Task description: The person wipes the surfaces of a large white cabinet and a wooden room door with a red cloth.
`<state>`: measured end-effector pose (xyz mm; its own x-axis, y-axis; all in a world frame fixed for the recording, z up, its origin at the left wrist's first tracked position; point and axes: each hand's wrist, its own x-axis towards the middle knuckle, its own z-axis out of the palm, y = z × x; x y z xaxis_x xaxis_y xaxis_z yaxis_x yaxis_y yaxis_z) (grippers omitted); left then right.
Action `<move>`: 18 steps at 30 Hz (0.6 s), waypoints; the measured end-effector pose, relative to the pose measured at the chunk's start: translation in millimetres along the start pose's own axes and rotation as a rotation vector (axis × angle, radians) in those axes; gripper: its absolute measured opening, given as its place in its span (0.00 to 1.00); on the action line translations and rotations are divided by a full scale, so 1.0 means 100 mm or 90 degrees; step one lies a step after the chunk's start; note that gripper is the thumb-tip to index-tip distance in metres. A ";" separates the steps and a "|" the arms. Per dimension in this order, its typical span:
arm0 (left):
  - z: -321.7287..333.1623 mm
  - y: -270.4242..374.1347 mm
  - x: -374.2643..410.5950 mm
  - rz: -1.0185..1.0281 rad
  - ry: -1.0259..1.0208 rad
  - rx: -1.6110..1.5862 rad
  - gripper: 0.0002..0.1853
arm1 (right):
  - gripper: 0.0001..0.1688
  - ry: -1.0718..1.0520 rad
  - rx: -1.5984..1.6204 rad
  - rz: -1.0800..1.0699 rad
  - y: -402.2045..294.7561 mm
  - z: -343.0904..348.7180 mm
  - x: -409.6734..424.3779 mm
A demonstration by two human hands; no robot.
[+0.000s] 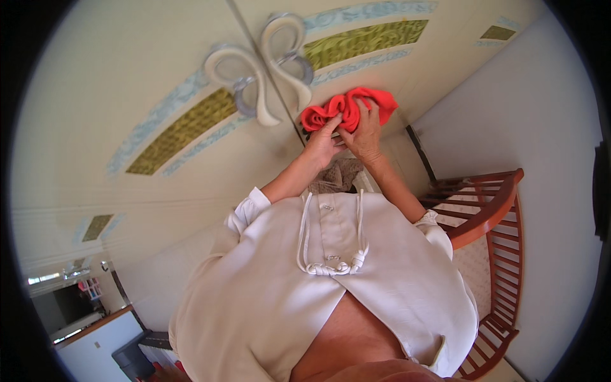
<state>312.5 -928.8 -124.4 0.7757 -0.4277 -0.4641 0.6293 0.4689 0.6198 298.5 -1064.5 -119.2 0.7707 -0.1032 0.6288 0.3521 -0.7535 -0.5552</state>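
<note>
A bunched, folded bright red cloth (385,102) is held up in front of a cream wardrobe door (267,157). My left hand (322,144) grips its lower left part, with the thumb laid over the folds. On the other side my right hand (366,136) has its fingers spread over the cloth and pressed into it. The two hands nearly meet below the fabric. Part of the cloth's underside is hidden by them. Just above and to the left are the wardrobe's two curved handles, a left one (264,102) and a right one (301,90).
Brown patterned fabric (338,175) lies below my wrists. A reddish-brown wooden crib (487,219) stands at my right, against a pale wall (549,133). At the lower left are a white cabinet (102,346) and a dark bin-like container (133,358).
</note>
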 end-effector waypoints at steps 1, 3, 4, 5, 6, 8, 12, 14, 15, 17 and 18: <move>-0.14 -0.05 -0.02 -0.018 0.032 -0.031 0.25 | 0.47 -0.051 0.008 0.002 -0.05 0.05 -0.11; -0.30 -0.16 -0.22 -0.003 0.047 -0.005 0.21 | 0.46 -0.050 0.026 0.006 -0.14 0.12 -0.33; -0.29 -0.13 -0.40 0.006 0.057 0.011 0.19 | 0.46 -0.036 0.045 0.008 -0.18 0.14 -0.41; -0.31 -0.11 -0.53 0.015 0.067 0.027 0.17 | 0.46 -0.022 0.064 0.011 -0.22 0.14 -0.49; -0.50 -0.18 -0.57 0.010 0.044 0.052 0.16 | 0.46 -0.037 0.068 -0.028 -0.30 0.10 -0.56; -0.48 -0.12 -0.83 0.039 -0.003 0.121 0.17 | 0.46 -0.061 0.076 -0.103 -0.46 0.01 -0.65; -0.54 0.03 -1.26 0.118 -0.033 0.082 0.21 | 0.40 -0.033 0.065 -0.212 -0.92 -0.08 -0.61; -0.61 0.13 -1.46 0.222 -0.035 0.073 0.21 | 0.38 -0.015 0.076 -0.287 -1.22 -0.10 -0.49; -0.65 0.20 -1.57 0.285 -0.044 0.083 0.22 | 0.37 -0.013 0.084 -0.331 -1.35 -0.09 -0.44; -0.85 0.30 -1.77 0.318 -0.062 0.086 0.23 | 0.34 -0.007 0.098 -0.418 -1.55 -0.03 -0.36; -1.00 0.34 -1.89 0.287 -0.071 0.075 0.24 | 0.33 0.003 0.100 -0.462 -1.60 0.04 -0.32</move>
<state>191.8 -754.9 -78.6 0.9563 -0.2849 -0.0656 0.2164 0.5389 0.8141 219.2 -938.0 -52.6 0.3132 0.3816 0.8696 0.8437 -0.5322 -0.0704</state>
